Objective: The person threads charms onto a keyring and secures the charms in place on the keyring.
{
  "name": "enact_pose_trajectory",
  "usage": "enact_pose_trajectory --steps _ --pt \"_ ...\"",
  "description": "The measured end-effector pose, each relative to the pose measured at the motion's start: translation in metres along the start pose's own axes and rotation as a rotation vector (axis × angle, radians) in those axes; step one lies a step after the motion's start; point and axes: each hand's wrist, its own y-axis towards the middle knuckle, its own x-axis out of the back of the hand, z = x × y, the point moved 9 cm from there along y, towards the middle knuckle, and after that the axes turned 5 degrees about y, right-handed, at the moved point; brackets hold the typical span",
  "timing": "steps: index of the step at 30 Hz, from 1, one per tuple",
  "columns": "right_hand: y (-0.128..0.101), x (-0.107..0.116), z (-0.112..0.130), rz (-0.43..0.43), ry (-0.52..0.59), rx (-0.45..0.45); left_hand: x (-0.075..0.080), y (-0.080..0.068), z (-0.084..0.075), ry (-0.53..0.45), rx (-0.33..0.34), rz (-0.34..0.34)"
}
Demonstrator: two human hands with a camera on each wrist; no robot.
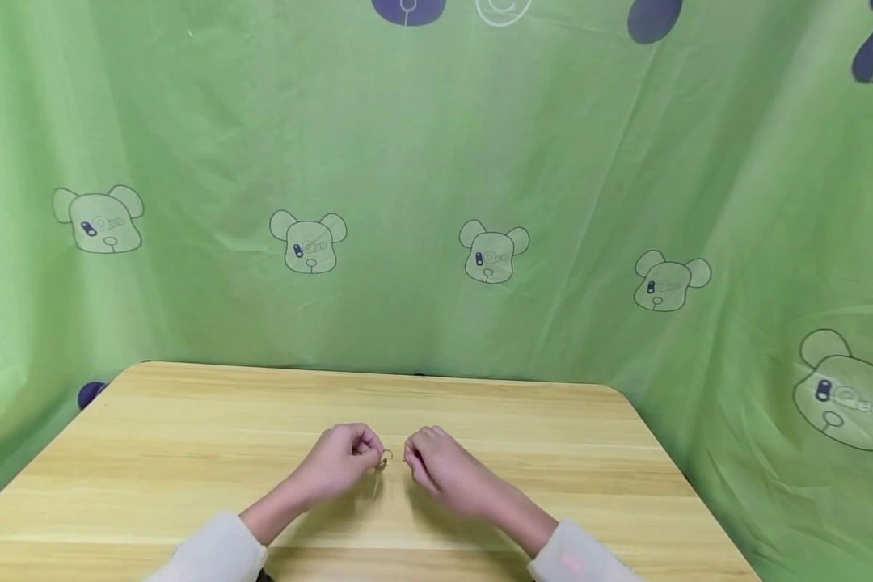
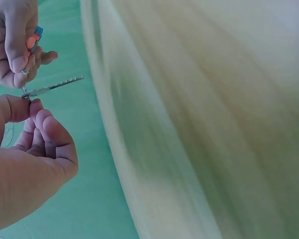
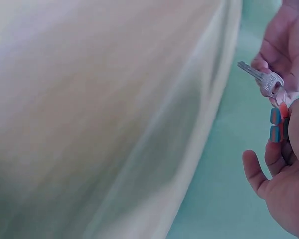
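Left hand (image 2: 25, 164) and right hand (image 3: 289, 169) pinch a silver key (image 3: 261, 78) with orange-blue tag (image 3: 275, 124).

Shiny metal key (image 3: 261, 77) (blurred), matt wood table (image 1: 189, 436).

A small silver key (image 3: 259, 76) on a metal ring (image 2: 25, 90) hangs beside an orange-and-blue tag (image 3: 275, 124), held above the table.

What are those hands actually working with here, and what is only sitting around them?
In hand:
- silver key, pinched at its ring end by the left hand
- small orange and blue tag, held by the right hand

Only around:
- wooden table
- green bear-print cloth behind it
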Motion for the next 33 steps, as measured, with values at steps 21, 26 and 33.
enact_pose_trajectory --steps 21,26,33 --pt "0.015 0.025 0.001 -0.213 0.255 -0.050 0.016 0.012 -0.013 -0.177 0.089 -0.156" --pt "0.016 0.031 0.003 -0.270 0.313 -0.047 0.018 0.013 -0.014 -0.226 0.113 -0.178" --pt "0.015 0.036 0.004 -0.297 0.371 -0.064 0.020 0.013 -0.014 -0.280 0.136 -0.205"
